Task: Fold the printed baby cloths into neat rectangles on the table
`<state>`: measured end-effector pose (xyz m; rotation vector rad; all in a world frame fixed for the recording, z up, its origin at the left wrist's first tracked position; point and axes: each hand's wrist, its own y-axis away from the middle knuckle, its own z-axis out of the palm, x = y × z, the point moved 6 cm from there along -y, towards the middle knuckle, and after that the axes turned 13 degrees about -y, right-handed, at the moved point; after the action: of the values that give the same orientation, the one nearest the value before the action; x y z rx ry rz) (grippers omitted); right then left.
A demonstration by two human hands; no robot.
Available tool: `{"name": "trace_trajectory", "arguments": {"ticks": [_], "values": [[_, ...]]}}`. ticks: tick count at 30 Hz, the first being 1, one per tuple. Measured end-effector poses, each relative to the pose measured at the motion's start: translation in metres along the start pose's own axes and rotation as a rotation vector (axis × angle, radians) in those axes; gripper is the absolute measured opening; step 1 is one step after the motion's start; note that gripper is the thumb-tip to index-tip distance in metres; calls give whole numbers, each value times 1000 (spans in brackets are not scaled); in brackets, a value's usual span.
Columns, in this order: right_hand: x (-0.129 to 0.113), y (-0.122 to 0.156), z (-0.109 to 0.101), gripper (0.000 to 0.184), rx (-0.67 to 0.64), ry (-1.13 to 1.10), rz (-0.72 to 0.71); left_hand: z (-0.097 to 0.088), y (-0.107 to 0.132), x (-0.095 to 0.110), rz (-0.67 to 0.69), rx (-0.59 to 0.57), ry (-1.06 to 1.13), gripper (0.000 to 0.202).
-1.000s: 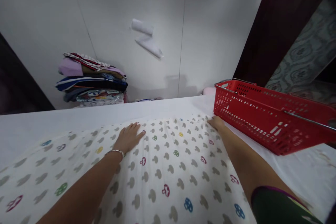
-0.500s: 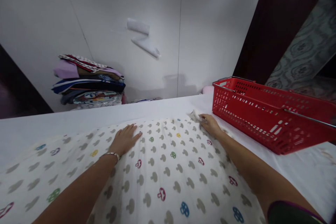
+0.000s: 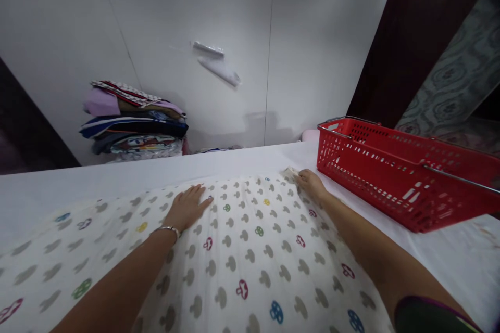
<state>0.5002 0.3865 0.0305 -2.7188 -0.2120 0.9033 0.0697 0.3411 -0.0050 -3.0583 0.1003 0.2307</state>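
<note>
A white cloth (image 3: pixel 242 255) printed with grey and coloured mushrooms lies spread over a white surface in front of me. My left hand (image 3: pixel 187 207), with a thin bracelet at the wrist, rests flat on the cloth near its far edge, fingers stretched out. My right hand (image 3: pixel 310 183) is at the cloth's far right corner, close to the red basket, with its fingers curled onto the bunched-up corner of the cloth.
A red plastic basket (image 3: pixel 390 177) with metal handles stands on the surface at the right. A stack of folded clothes (image 3: pixel 133 122) sits against the white wall at the back left. A dark wooden door frame (image 3: pixel 410 36) rises at the right.
My right hand slid left from beside the basket and closed on the cloth's far right corner, which is now bunched up. My left hand has stayed flat in place.
</note>
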Motion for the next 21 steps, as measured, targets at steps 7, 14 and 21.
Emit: {"name": "trace_trajectory", "arguments": {"ticks": [7,14,21], "values": [[21,-28,-5,24,-59,-1,287,-1,0,1,-3,-4,-9,65],[38,-55,-48,30,149,95,360,-4,2,1,-3,2,-9,65],[67,-56,-30,27,139,155,444,-6,3,2,-3,-5,-21,65]]}}
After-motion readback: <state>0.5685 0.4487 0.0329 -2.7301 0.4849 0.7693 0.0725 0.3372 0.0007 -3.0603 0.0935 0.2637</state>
